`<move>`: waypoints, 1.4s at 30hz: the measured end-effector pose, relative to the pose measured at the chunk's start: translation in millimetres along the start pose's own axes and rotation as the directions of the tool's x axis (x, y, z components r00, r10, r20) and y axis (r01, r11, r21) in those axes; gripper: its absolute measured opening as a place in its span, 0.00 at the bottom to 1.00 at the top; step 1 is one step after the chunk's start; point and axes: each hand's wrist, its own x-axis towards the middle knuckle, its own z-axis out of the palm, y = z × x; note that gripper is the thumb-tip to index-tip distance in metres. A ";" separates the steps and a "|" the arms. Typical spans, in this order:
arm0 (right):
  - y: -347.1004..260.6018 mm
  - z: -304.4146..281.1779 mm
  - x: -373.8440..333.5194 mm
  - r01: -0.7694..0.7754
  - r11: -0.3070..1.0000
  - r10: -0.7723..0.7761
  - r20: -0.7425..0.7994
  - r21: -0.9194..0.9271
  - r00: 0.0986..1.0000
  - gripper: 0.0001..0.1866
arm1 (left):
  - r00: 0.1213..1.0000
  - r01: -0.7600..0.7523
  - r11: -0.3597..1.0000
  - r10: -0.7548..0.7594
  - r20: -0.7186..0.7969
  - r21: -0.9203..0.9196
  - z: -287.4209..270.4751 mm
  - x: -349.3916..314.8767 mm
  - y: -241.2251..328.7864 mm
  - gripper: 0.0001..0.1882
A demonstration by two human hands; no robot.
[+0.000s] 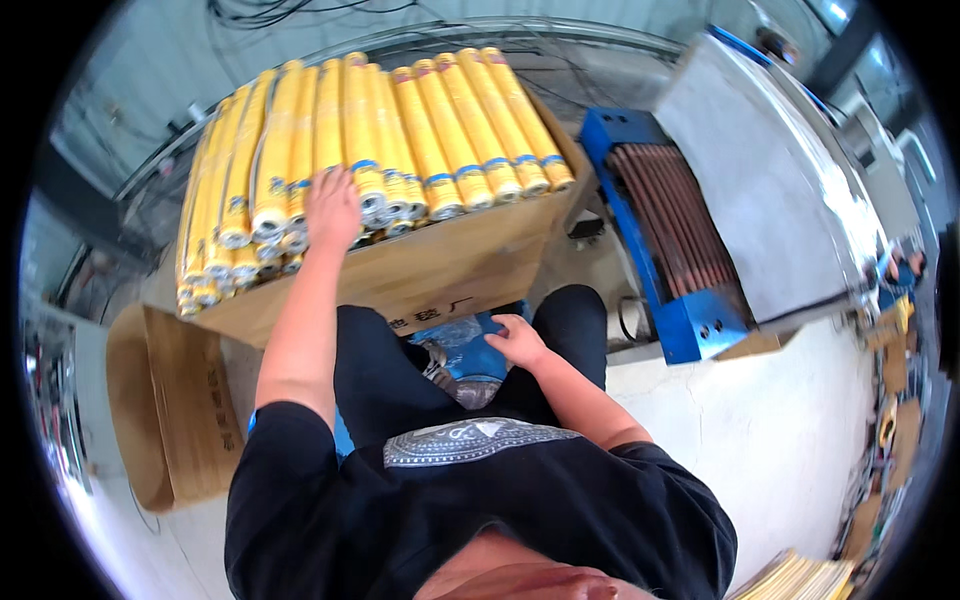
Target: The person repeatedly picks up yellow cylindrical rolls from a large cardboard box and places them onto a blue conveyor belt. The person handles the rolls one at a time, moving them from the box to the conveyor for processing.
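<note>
tubular rolls [423,140]: yellow, blue bands near close ends, a few reddish at far ends; big cardboard box [450,262]: brown, black characters; open carton [195,420]: brown, darker print; machine frame [705,325]: bright blue; rods [670,215]: reddish brown; large sheet [760,180]: silvery grey; T-shirt [400,520]: black, grey-and-white paisley panel [480,443]; trousers [385,370]: near-black; floor [700,420]: off-white; back wall [160,70]: pale blue-green

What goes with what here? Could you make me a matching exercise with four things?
Things
1. Left hand
2. Right hand
3. Long rolls
4. Row of bars at the right

Places or colours
A. Reddish brown
B. Near the right knee
C. At the rolls' near ends
D. Yellow with blue bands

Pairs: 1-C, 2-B, 3-D, 4-A
</note>
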 end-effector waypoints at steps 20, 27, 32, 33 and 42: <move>-2.5 -3.1 1.5 -0.127 0.991 0.124 0.066 0.050 0.990 0.31 | 0.929 -0.115 0.985 0.060 -0.365 -0.130 19.0 -5.8 0.9 0.17; -4.3 -5.4 -1.4 -0.128 0.992 0.128 0.064 0.003 0.990 0.31 | 0.926 -0.111 0.984 0.052 -0.374 -0.138 19.0 -5.1 3.1 0.16; -5.9 -6.9 -0.1 -0.082 0.995 0.091 0.150 -0.062 0.984 0.29 | 0.923 -0.118 0.984 0.059 -0.381 -0.135 19.8 -5.0 1.5 0.16; -3.7 -6.1 -0.7 -0.079 0.993 0.092 0.154 -0.088 0.984 0.29 | 0.924 -0.115 0.984 0.056 -0.378 -0.136 19.6 -4.8 2.0 0.16; -11.2 -8.3 -2.9 -0.119 0.987 0.137 0.175 -0.108 0.975 0.30 | 0.923 -0.101 0.986 0.045 -0.381 -0.129 19.8 -6.4 2.5 0.17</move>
